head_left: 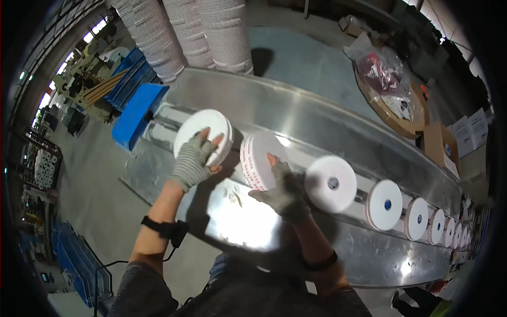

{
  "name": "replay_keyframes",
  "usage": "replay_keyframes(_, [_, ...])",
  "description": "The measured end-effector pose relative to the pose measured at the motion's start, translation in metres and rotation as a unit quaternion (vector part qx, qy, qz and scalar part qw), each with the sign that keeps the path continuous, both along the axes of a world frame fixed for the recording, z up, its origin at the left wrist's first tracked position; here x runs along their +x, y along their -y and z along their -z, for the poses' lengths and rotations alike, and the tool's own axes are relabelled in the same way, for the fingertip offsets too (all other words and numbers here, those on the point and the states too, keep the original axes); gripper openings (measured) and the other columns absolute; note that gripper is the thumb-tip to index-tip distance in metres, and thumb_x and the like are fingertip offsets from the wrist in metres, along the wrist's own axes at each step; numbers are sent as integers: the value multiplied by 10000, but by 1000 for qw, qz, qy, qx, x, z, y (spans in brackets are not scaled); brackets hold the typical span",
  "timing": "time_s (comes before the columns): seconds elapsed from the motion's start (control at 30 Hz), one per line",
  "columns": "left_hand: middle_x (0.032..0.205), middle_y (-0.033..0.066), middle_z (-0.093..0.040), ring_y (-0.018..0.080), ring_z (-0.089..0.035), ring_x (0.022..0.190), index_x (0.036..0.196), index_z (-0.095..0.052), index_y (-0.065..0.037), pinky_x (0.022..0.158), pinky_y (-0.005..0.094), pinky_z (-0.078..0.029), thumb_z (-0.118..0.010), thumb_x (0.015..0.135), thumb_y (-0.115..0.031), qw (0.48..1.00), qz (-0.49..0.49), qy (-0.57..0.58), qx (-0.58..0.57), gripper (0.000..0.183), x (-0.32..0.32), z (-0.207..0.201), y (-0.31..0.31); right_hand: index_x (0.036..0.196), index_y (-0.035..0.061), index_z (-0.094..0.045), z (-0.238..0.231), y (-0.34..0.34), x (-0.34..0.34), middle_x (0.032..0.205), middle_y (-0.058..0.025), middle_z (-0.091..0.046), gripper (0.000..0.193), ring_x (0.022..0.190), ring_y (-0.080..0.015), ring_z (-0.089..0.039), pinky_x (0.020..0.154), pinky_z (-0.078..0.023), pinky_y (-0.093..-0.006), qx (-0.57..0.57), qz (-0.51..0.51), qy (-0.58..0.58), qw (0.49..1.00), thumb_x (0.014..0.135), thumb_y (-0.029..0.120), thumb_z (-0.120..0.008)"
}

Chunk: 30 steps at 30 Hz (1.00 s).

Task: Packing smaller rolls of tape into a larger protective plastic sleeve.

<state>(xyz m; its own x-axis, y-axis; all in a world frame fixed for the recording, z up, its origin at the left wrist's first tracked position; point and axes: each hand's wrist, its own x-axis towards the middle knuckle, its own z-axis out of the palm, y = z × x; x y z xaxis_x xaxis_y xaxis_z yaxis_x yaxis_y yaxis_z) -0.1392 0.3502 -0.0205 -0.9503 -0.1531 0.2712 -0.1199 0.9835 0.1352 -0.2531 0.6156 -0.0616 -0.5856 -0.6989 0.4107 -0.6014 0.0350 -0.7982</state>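
My left hand [194,158], in a grey striped fingerless glove, lies on a thick white disc-shaped roll [185,132] at the left end of the metal conveyor. Its fingers are spread over the face, with the thumb near the roll's right edge. Just right of it, a second white roll [257,161] with red print round its side stands tilted. My right hand [285,193], gloved alike, grips this second roll, its thumb at the lower edge and a fingertip against the face. The palm hides part of that roll.
More white rolls [384,205] with blue centres lie in a row along the conveyor [306,108] toward the right. Tall stacks of rolls [224,37] stand behind it. A blue plastic part [136,117] sits at its left end. A cardboard box [439,145] is at far right.
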Motion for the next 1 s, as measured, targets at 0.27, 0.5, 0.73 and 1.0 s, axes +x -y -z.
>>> replay_keyframes(0.27, [1308,149,-514,337,-549,1116,1228,-608,-204,856,461,-482,-636,749,-597,989,127,70,-24,620,2,115,75,1197,92,-588,56,20,-24,1108,-133,-612,557,1094,-280,-556,923,-454,-431,405,31,-132,904,817,494,-652])
replay_keyframes(0.5, [1079,133,-654,303,-580,1095,1083,-689,-120,984,443,-416,-638,825,-492,934,61,52,349,456,-78,35,129,1208,32,-556,-200,76,-164,1182,-153,-534,648,1056,-359,-548,883,-463,-439,190,197,-442,854,734,441,-728])
replay_keyframes(0.73, [1332,252,-492,350,-487,1225,1417,-376,-26,1009,389,-393,-638,859,-377,839,-97,-273,461,709,-230,27,239,1401,6,-396,-413,259,-251,1381,-257,-429,866,1274,-351,-459,1039,-396,-398,136,205,-319,915,801,567,-671])
replay_keyframes(1.0, [1376,272,-458,324,-483,1249,1475,-206,51,1037,366,-369,-561,879,-474,723,-167,-228,631,870,-292,38,267,1346,109,-524,-497,438,-241,1478,-217,-351,768,1297,-346,-449,1112,-350,-322,237,381,-509,735,833,681,-524])
